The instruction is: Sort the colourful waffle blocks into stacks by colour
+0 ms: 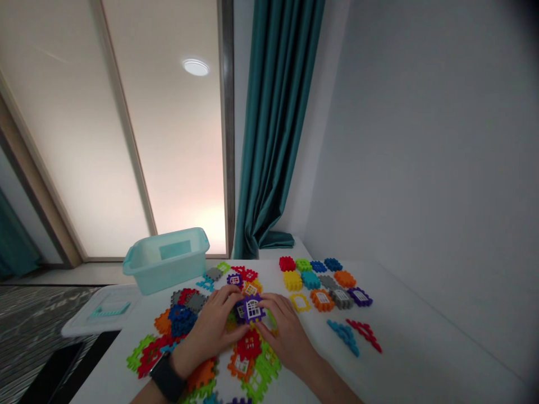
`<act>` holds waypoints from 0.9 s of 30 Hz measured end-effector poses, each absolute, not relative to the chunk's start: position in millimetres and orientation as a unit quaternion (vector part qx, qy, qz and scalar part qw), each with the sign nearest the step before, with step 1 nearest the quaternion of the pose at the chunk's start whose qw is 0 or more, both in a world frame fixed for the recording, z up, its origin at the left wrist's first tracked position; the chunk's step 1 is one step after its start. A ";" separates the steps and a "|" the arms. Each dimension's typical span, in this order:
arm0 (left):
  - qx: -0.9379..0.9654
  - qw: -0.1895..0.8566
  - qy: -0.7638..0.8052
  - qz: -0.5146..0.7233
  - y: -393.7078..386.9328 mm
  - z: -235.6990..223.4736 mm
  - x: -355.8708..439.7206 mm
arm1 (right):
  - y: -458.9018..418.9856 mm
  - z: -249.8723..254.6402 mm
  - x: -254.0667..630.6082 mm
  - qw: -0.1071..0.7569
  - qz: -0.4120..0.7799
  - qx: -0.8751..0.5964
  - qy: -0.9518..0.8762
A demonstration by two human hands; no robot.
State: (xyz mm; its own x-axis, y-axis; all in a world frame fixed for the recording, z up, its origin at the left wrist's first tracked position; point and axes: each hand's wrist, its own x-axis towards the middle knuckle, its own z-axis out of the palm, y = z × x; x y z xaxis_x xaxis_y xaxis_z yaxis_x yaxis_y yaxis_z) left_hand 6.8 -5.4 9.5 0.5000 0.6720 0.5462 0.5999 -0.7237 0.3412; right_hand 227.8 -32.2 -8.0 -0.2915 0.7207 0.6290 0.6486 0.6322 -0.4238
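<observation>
While curled, hands (left (209,331), right (283,336)) on purple tile (251,310)

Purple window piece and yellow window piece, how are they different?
The purple window piece is dark purple; the yellow window piece is bright yellow. The purple one is held between the left hand and right hand; the yellow one lies on the table. Both have bumpy edges and windows.

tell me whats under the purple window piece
The purple window piece sits between the left hand and right hand over a heap of plastic pieces. A red window piece shows just nearer the person; directly beneath is hidden by the piece and hands.
</observation>
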 end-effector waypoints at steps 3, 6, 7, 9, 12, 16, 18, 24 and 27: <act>0.865 0.054 0.376 0.329 -5.5 7.2 10.0 | -33.3 -3.8 228.8 0.400 0.029 -0.432 -0.808; 0.865 0.057 0.380 0.324 -6.4 5.7 15.0 | -35.9 1.1 229.9 0.386 0.014 -0.436 -0.813; 0.864 0.057 0.382 0.322 -7.2 5.9 17.3 | -37.2 2.4 230.9 0.382 0.007 -0.438 -0.814; 0.866 0.060 0.385 0.314 -9.6 7.3 23.2 | -40.6 3.7 234.6 0.378 -0.003 -0.441 -0.814; 0.874 0.057 0.382 0.295 -13.0 9.8 35.5 | -46.8 1.8 246.0 0.375 -0.013 -0.451 -0.810; 0.884 0.036 0.362 0.293 -11.7 9.7 58.4 | -55.0 -5.2 267.9 0.383 -0.027 -0.470 -0.794; 0.887 0.031 0.348 0.301 -9.0 9.0 71.9 | -58.1 -8.4 278.8 0.390 -0.033 -0.483 -0.783; 0.894 0.044 0.318 0.313 -3.6 7.9 113.7 | -62.4 -14.8 311.3 0.422 -0.045 -0.516 -0.744; 0.894 0.049 0.312 0.317 -0.9 4.1 134.8 | -64.3 -18.9 328.4 0.430 -0.047 -0.530 -0.730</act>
